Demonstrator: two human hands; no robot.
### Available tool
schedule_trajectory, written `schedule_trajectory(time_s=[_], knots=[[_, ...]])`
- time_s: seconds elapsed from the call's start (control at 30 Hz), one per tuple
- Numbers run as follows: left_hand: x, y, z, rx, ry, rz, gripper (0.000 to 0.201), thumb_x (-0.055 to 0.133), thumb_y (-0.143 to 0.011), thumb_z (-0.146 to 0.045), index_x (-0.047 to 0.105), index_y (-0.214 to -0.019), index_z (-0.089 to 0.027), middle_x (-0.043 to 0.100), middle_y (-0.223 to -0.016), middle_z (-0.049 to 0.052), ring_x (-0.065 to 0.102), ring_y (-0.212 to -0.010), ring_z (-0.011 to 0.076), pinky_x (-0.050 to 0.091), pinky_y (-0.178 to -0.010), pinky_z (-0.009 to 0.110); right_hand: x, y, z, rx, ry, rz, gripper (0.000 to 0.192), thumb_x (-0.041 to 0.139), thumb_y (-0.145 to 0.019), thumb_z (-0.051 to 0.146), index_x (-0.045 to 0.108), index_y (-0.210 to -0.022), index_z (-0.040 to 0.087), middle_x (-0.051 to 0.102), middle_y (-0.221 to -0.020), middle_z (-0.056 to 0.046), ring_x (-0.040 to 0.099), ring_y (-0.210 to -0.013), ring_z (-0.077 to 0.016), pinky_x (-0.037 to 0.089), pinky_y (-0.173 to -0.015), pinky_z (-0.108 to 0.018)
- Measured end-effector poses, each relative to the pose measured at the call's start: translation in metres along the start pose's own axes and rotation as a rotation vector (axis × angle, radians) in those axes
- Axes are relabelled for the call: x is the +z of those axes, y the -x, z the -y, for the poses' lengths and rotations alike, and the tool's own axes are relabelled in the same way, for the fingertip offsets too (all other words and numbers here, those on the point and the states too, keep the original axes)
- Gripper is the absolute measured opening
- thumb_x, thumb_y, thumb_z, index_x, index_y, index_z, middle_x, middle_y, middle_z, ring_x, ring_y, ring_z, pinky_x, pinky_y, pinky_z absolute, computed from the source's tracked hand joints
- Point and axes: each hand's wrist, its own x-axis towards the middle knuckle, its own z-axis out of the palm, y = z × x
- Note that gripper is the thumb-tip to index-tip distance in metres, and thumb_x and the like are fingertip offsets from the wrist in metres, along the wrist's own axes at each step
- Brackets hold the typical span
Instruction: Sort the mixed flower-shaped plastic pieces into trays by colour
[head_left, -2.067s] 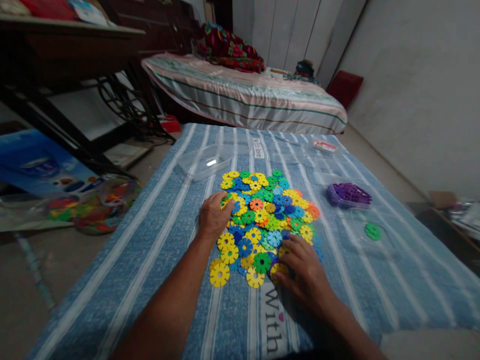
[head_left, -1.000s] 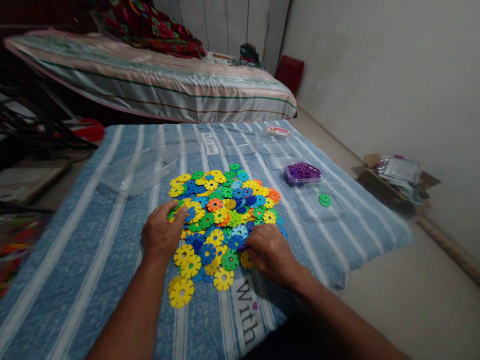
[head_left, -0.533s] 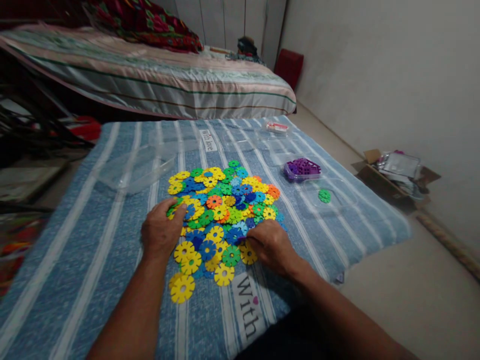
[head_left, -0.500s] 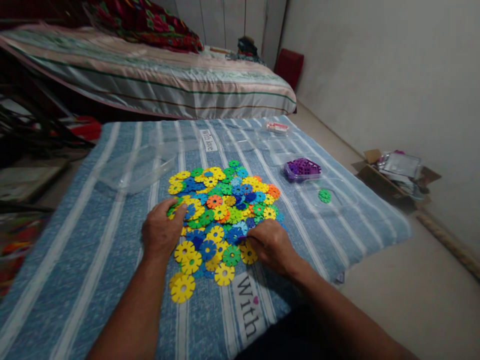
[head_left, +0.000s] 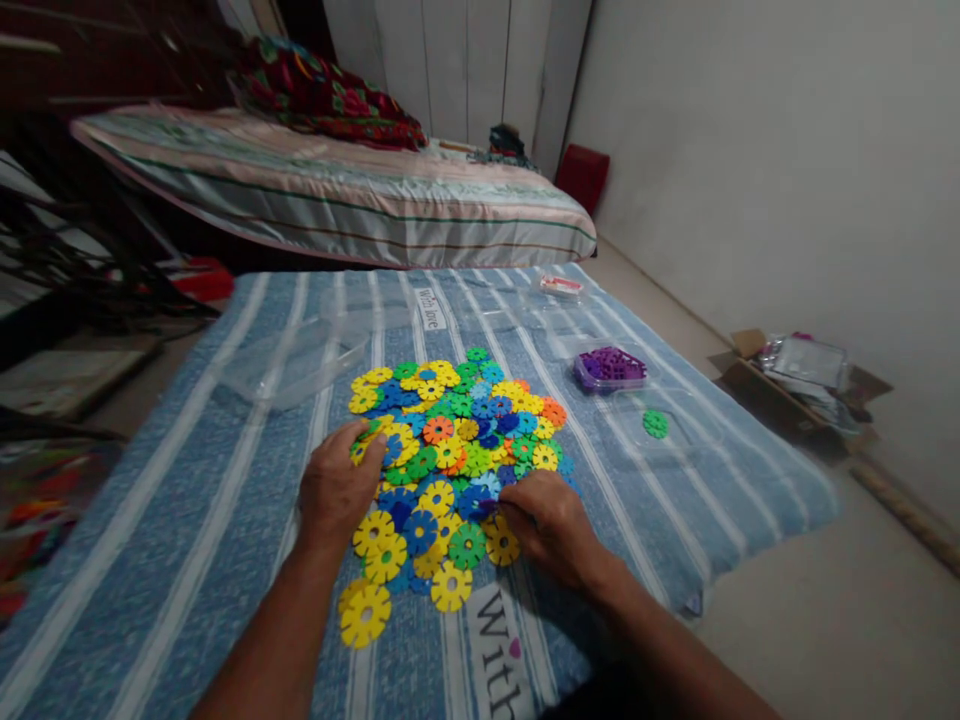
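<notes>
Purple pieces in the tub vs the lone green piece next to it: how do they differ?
The purple pieces are many, heaped together in a clear tub; the green piece is a single one, lying flat. The purple pieces sit farther from the right hand; the green piece lies nearer it and more to the right. Both are off the main pile, on the striped blue cloth, untouched by either hand.

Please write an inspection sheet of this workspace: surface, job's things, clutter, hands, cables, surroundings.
Surface: blue striped cloth spread flat.
Job's things: pile of flower discs, yellow, blue, green, orange; purple discs in a clear tray; one green disc lying apart.
Clutter: empty clear tray; small clear box.
Hands: left hand resting on the pile's left edge; right hand, fingers at a disc near the front; grip unclear.
Cables: nothing seen.
Surroundings: bed; cardboard box by the wall.
</notes>
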Motion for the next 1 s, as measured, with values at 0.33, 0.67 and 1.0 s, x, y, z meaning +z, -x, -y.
schedule_trajectory(time_s=[0.33,0.67,1.0], knots=[[0.004,0.008,-0.005,0.071,0.036,-0.015,0.033,0.051,-0.082,-0.043,0.062,-0.105,-0.021,0.067,-0.115,0.010,0.061,-0.111,0.0266,0.046,-0.102,0.041,-0.015,-0.016,-0.026,0.029,0.005,-0.115,0.028,0.045,-0.098,0.027,0.067,-0.082,0.021,0.067,-0.074,-0.005,0.061,-0.069,-0.0168,0.045,-0.066,-0.026],[0.002,0.009,-0.005,0.081,0.022,-0.015,0.036,0.049,-0.083,-0.045,0.063,-0.105,-0.020,0.067,-0.117,0.011,0.062,-0.110,0.0275,0.048,-0.100,0.041,-0.085,-0.094,-0.140,0.573,0.271,-0.332,0.025,0.054,-0.084,0.031,0.074,-0.091,0.018,0.073,-0.082,-0.008,0.066,-0.075,-0.0215,0.047,-0.067,-0.028],[0.005,0.010,-0.002,0.085,0.017,-0.018,0.035,0.050,-0.084,-0.043,0.063,-0.107,-0.019,0.068,-0.117,0.012,0.062,-0.111,0.0272,0.048,-0.100,0.041,-0.082,-0.088,-0.147,0.754,0.523,-0.336,0.027,0.055,-0.088,0.034,0.075,-0.094,0.017,0.071,-0.082,-0.011,0.065,-0.076,-0.0249,0.041,-0.062,-0.030]])
